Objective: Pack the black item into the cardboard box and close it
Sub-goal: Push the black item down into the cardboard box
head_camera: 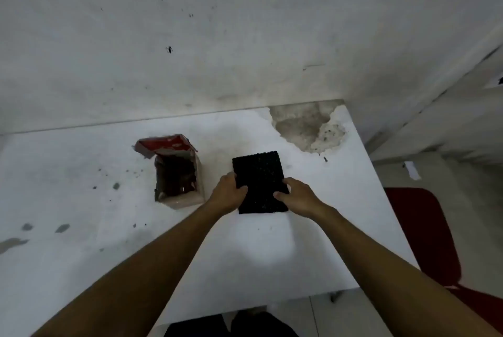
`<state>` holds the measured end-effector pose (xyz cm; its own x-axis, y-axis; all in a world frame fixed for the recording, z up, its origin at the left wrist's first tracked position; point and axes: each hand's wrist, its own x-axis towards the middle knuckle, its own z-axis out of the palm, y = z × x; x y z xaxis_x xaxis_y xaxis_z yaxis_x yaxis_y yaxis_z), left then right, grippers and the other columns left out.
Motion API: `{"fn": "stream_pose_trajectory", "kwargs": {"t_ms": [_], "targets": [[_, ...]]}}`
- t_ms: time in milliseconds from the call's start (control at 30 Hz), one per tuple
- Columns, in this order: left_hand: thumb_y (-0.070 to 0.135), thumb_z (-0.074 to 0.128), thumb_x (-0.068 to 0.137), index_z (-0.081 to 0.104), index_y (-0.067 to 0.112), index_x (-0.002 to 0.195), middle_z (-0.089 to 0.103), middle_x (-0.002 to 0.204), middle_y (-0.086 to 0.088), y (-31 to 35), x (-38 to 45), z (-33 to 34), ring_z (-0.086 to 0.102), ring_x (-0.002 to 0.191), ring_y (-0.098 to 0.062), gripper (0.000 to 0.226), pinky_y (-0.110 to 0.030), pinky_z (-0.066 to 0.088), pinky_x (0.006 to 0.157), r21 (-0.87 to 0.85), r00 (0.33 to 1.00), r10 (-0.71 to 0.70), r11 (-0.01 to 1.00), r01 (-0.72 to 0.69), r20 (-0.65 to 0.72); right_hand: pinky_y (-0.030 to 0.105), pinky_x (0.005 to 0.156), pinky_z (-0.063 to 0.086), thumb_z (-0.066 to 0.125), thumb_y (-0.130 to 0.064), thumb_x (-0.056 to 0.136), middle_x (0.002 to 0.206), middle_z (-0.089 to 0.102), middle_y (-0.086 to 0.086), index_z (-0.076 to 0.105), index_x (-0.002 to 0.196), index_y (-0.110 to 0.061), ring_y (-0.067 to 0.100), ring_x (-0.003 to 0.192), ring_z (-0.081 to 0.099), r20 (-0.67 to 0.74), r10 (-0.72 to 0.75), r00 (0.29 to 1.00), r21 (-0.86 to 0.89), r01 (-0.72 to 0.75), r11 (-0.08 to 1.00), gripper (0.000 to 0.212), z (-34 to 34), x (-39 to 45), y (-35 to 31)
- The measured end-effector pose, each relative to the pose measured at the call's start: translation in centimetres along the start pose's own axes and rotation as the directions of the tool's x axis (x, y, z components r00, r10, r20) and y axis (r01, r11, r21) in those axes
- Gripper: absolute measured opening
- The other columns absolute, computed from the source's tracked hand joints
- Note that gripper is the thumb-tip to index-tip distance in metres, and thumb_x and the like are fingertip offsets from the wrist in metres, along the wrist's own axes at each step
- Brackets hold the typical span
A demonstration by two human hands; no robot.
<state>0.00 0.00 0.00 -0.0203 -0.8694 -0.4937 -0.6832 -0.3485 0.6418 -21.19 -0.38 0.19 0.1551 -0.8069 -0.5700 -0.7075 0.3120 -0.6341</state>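
White table (81, 200), stained, chipped at its far right corner. Cardboard box (178, 173) stands open, flap raised, interior too dark to read. Just to its right lies the black item (258, 181), flat, surface texture indistinct. Left hand (227, 192) and right hand (298, 196) clasp its side edges, thumbs on top, remaining fingers hidden underneath.
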Motion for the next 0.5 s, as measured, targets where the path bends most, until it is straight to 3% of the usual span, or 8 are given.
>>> {"fn": "stream_pose_trajectory", "kwargs": {"t_ms": [100, 233, 300, 367, 500], "targets": [[0.027, 0.055, 0.093, 0.037, 0.002, 0.137, 0.048, 0.137, -0.017, -0.5, 0.7, 1.0, 0.052, 0.116, -0.024, 0.053, -0.026, 0.041, 0.084, -0.068, 0.998, -0.065, 0.995, 0.066, 0.022, 0.021, 0.071, 0.045, 0.064, -0.021, 0.089, 0.119, 0.063, 0.007, 0.055, 0.119, -0.012, 0.019, 0.103, 0.06, -0.031, 0.0, 1.0, 0.077, 0.002, 0.997, 0.033, 1.4, 1.1, 0.5], [0.023, 0.056, 0.091, 0.035, 0.002, 0.139, 0.047, 0.135, -0.016, -1.3, 1.6, 2.3, 0.051, 0.118, -0.026, 0.057, -0.03, 0.044, 0.092, -0.133, 0.986, -0.166, 0.977, 0.169, 0.031, 0.042, 0.099, 0.047, 0.065, -0.023, 0.087, 0.129, 0.055, 0.012, 0.046, 0.132, -0.01, 0.03, 0.12, 0.052, -0.074, 0.09, 0.993, 0.049, -0.086, 0.995, 0.051, 3.1, 2.3, 1.6], [0.021, 0.056, 0.091, 0.041, 0.003, 0.132, 0.052, 0.129, -0.017, -1.6, 2.1, 2.5, 0.056, 0.112, -0.027, 0.047, -0.038, 0.049, 0.094, -0.193, 0.983, -0.181, 0.964, 0.181, 0.019, 0.048, 0.103, 0.044, 0.064, -0.026, 0.088, 0.131, 0.053, 0.015, 0.044, 0.135, -0.009, 0.034, 0.123, 0.048, -0.125, 0.121, 0.985, 0.037, -0.117, 0.992, 0.054, 3.3, 2.9, 2.0], [0.022, 0.055, 0.092, 0.043, 0.006, 0.125, 0.057, 0.123, -0.015, -1.7, 2.2, 2.7, 0.058, 0.103, -0.023, 0.038, -0.036, 0.052, 0.087, -0.282, 0.978, -0.205, 0.938, 0.204, 0.025, 0.047, 0.101, 0.046, 0.062, -0.029, 0.091, 0.128, 0.055, 0.012, 0.045, 0.132, -0.011, 0.032, 0.12, 0.052, -0.134, 0.143, 0.981, 0.121, -0.127, 0.984, 0.047, 3.4, 3.3, 2.2], [0.036, 0.053, 0.095, 0.047, 0.008, 0.13, 0.059, 0.121, -0.008, -2.1, 1.7, 3.2, 0.058, 0.103, -0.021, 0.045, -0.031, 0.051, 0.08, -0.392, 0.96, -0.277, 0.881, 0.266, 0.029, 0.032, 0.088, 0.051, 0.059, -0.039, 0.095, 0.123, 0.061, 0.003, 0.052, 0.132, -0.012, 0.021, 0.109, 0.061, -0.086, 0.213, 0.973, 0.331, -0.174, 0.928, 0.046, 3.9, 3.0, 2.2]]}}
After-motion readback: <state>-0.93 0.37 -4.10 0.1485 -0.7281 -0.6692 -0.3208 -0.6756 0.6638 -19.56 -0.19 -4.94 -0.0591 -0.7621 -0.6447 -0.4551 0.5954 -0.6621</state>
